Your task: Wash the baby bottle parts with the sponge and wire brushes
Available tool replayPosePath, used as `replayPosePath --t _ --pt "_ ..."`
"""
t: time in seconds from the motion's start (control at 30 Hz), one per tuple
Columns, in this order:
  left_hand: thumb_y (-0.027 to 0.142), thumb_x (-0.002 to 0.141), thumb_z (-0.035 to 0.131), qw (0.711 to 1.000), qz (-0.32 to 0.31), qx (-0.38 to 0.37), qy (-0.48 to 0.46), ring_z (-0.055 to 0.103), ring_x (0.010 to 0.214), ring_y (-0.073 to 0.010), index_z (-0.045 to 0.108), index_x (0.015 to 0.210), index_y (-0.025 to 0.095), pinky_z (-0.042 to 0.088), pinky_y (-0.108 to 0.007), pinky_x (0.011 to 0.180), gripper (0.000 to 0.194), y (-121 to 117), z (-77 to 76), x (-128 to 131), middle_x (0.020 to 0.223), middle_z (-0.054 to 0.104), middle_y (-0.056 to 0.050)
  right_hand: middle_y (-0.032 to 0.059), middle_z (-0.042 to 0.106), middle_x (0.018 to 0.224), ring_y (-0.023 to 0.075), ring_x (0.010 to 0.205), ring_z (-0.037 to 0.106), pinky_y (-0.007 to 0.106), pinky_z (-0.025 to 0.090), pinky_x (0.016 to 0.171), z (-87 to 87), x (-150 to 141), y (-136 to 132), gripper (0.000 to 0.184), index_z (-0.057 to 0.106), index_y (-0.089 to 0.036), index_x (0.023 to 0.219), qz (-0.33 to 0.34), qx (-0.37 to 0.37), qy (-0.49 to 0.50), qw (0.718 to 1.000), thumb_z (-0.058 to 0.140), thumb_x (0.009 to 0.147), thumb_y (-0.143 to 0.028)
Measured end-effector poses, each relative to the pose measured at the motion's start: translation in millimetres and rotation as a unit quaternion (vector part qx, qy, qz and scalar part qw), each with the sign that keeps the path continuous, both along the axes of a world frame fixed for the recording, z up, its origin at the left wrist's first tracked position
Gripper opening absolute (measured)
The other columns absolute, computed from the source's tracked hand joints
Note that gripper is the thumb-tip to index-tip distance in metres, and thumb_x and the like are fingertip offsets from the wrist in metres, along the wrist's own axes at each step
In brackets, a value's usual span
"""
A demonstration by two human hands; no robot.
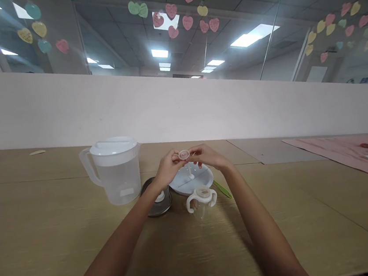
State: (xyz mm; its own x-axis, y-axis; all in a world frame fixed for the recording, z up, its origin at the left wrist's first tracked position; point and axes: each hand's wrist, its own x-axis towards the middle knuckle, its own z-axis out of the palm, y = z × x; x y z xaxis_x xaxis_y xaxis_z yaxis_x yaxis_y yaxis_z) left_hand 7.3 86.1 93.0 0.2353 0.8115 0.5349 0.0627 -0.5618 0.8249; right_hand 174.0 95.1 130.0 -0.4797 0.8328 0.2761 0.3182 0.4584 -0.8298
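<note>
Fingers [177, 156] of both hands pinch a small, round, translucent disc [183, 155].

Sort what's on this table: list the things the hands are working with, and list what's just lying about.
In use: small round cap with straw, held by left hand and right hand; handled cup; white plate.

Lying about: water pitcher; metal dish; pink cloth; green stick.

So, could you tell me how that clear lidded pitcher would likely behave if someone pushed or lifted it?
The clear plastic pitcher looks filled most of the way with water, so it is probably heavy for its size and best lifted by its handle. Its wide base on the flat wooden table suggests it would slide rather than tip. The lid seems seated, so sloshing may stay contained.
</note>
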Motion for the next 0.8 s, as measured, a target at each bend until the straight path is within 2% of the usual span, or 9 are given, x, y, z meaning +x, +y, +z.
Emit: replayPosePath --t 0.1,0.2,0.3,0.43,0.5,0.57,0.67,0.73,0.8 --pt "0.034 0.070 0.061 0.996 0.050 0.033 0.065 0.062 0.072 -0.0169 0.046 0.089 0.019 0.045 -0.028 0.066 0.029 -2 3.4 -4 0.078 0.068 -0.003 0.0017 0.060 0.067 0.0080 0.054 0.046 0.016 0.035 0.039 -2.5 2 3 0.020 0.066 -0.014 0.078 0.001 -0.017 0.027 0.999 0.064 0.065 -0.029" --pt "0.030 0.071 0.060 0.963 0.108 0.088 0.231 0.061 0.071 -0.0177 0.050 0.094 0.022 0.042 -0.026 0.062 0.026 -3 11.0 -16 0.077 0.067 -0.002 0.0034 0.060 0.075 0.0082 0.058 0.049 0.016 0.036 0.041 -3.4 8 3 0.021 0.064 -0.014 0.081 0.020 -0.051 0.036 0.998 0.063 0.067 -0.029" --pt "0.024 0.071 0.058 0.894 0.149 0.088 0.413 0.060 0.069 -0.0177 0.056 0.085 0.021 0.038 -0.023 0.057 0.015 -8 23.3 -33 0.077 0.067 -0.003 0.0059 0.061 0.090 0.0077 0.059 0.051 0.016 0.037 0.042 -4.6 13 3 0.021 0.060 -0.015 0.087 0.040 -0.076 0.038 0.996 0.059 0.071 -0.028" --pt "0.022 0.069 0.057 0.793 0.157 -0.038 0.588 0.058 0.069 -0.0163 0.060 0.083 0.019 0.034 -0.022 0.052 0.015 -18 35.9 -53 0.084 0.067 -0.004 0.0048 0.062 0.086 0.0078 0.058 0.052 0.016 0.039 0.042 -8.7 16 7 0.017 0.057 -0.016 0.085 0.058 -0.094 -0.008 0.994 0.058 0.071 -0.027" --pt "0.020 0.066 0.059 0.758 0.140 -0.092 0.631 0.058 0.071 -0.0164 0.062 0.082 0.018 0.034 -0.021 0.051 0.017 -19 36.1 -59 0.085 0.067 -0.004 0.0033 0.061 0.080 0.0082 0.057 0.053 0.016 0.040 0.041 -12.6 16 12 0.015 0.058 -0.016 0.082 0.052 -0.094 -0.053 0.993 0.058 0.070 -0.025" --pt "0.020 0.062 0.061 0.743 0.126 -0.114 0.648 0.058 0.070 -0.0172 0.063 0.079 0.017 0.034 -0.021 0.050 0.017 -18 32.2 -62 0.082 0.067 -0.004 0.0017 0.061 0.073 0.0088 0.055 0.053 0.016 0.040 0.040 -18.0 17 18 0.014 0.060 -0.016 0.080 0.045 -0.095 -0.102 0.989 0.058 0.068 -0.022" --pt "0.022 0.060 0.062 0.737 0.112 -0.118 0.656 0.058 0.071 -0.0184 0.065 0.076 0.016 0.033 -0.021 0.050 0.017 -13 23.3 -61 0.081 0.068 -0.004 0.0008 0.061 0.067 0.0097 0.053 0.054 0.017 0.041 0.041 -27.6 16 27 0.016 0.062 -0.016 0.080 0.060 -0.109 -0.178 0.976 0.057 0.065 -0.018" --pt "0.023 0.059 0.062 0.737 0.104 -0.121 0.657 0.058 0.072 -0.0182 0.066 0.079 0.017 0.034 -0.021 0.050 0.021 -10 17.9 -59 0.084 0.068 -0.004 0.0010 0.062 0.067 0.0096 0.052 0.054 0.017 0.042 0.042 -34.0 15 32 0.018 0.064 -0.015 0.080 0.065 -0.113 -0.233 0.964 0.056 0.064 -0.016" --pt "0.023 0.059 0.062 0.738 0.098 -0.127 0.655 0.059 0.074 -0.0175 0.066 0.086 0.019 0.035 -0.021 0.051 0.027 -8 13.9 -58 0.089 0.068 -0.003 0.0006 0.064 0.069 0.0090 0.052 0.054 0.017 0.043 0.044 -40.4 13 36 0.021 0.066 -0.017 0.081 0.040 -0.098 -0.306 0.946 0.055 0.064 -0.015"
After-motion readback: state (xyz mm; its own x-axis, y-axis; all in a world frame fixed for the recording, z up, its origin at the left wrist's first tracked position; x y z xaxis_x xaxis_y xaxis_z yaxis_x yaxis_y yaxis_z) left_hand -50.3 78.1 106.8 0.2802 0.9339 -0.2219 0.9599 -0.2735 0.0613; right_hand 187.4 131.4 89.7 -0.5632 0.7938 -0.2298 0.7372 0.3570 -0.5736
